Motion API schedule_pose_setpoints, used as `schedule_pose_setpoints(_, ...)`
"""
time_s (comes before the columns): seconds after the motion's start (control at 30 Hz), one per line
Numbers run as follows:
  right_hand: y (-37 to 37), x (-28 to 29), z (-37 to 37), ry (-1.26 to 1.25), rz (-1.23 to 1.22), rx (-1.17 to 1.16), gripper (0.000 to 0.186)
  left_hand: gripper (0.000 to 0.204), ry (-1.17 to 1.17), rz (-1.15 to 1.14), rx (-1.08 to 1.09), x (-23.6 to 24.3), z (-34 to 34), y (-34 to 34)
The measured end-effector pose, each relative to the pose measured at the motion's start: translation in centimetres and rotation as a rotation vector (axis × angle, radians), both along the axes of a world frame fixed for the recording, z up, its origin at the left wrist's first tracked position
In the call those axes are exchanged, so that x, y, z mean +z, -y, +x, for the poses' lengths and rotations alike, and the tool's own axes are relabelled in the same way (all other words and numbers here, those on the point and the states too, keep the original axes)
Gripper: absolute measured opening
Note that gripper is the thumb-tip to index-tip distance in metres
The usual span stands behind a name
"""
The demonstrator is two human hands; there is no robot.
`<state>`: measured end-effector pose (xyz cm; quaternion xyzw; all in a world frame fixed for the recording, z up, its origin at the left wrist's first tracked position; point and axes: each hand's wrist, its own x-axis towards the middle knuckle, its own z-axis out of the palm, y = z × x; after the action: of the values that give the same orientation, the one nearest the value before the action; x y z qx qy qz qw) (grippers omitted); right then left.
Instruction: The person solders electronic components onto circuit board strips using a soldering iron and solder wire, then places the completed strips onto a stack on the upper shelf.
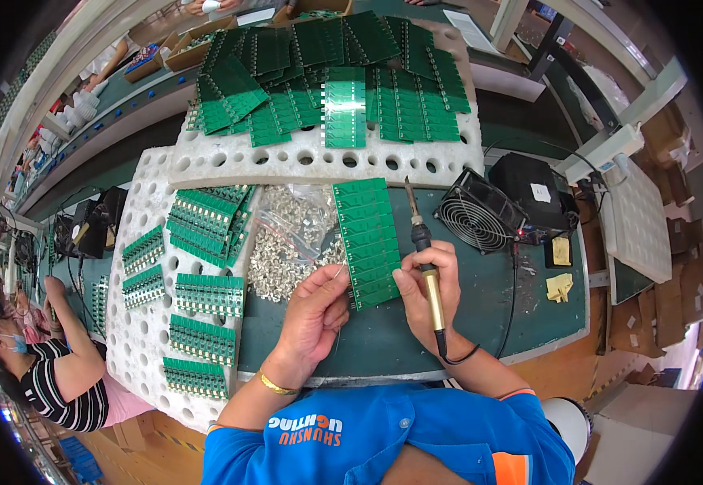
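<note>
My right hand is closed around a soldering iron with a brass-coloured handle. The iron's tip points up and away from me, clear of the board. A green circuit board panel stands upright in the picture between my hands, its lower right edge beside my right thumb. My left hand pinches a thin solder wire at the panel's lower left edge. Whether those fingers also touch the panel I cannot tell. Left of the panel lies a pile of small metal parts with a clear plastic bag on it.
Perforated white foam boards carry filled circuit panels at left and many stacked green panels at the far side. A fan, a black box and yellow sponges stand right. A co-worker sits left.
</note>
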<state>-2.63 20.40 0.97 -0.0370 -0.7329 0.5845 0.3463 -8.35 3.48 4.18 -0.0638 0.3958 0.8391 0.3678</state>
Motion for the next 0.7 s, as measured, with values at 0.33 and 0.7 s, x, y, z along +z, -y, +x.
schedule_pose_setpoints(0.33,-0.04,-0.11,0.04,0.001,0.019,-0.012,0.027,0.011,-0.006,0.035,-0.019,-0.19,0.05,0.08)
schedule_pose_setpoints(0.7,0.00,-0.41,0.25,0.002,0.047,-0.003,0.030,0.014,0.035,-0.027,0.018,0.15,0.26,0.10)
